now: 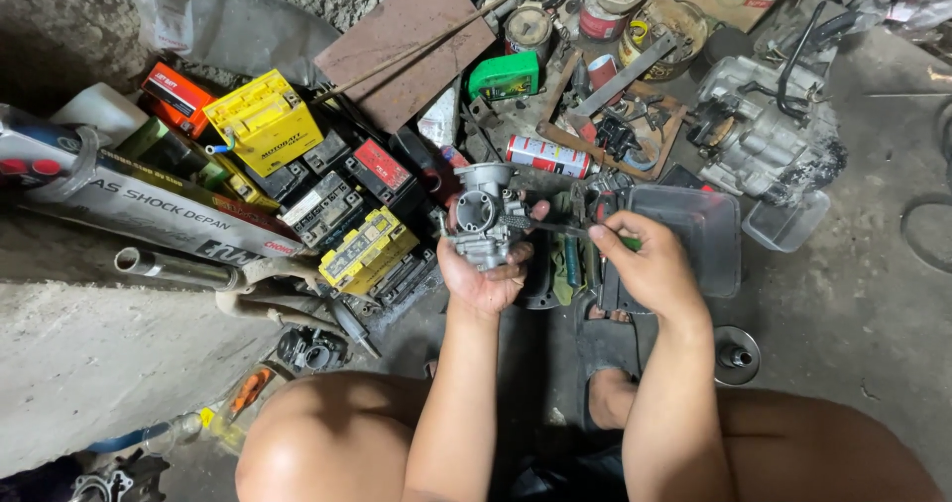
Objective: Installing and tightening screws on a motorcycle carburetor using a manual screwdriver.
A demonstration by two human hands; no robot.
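Carburetor [484, 226] cradled in left hand [486, 276], above floor clutter. Right hand [650, 264] clamps green-handled screwdriver [570, 230], tip on carburetor body. Risk: tip slipping off, jabbing left palm. 2 hands apart.

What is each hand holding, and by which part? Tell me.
The left hand cups a grey metal carburetor from below, by its body. The right hand grips a screwdriver by its green handle, its tip at the carburetor.
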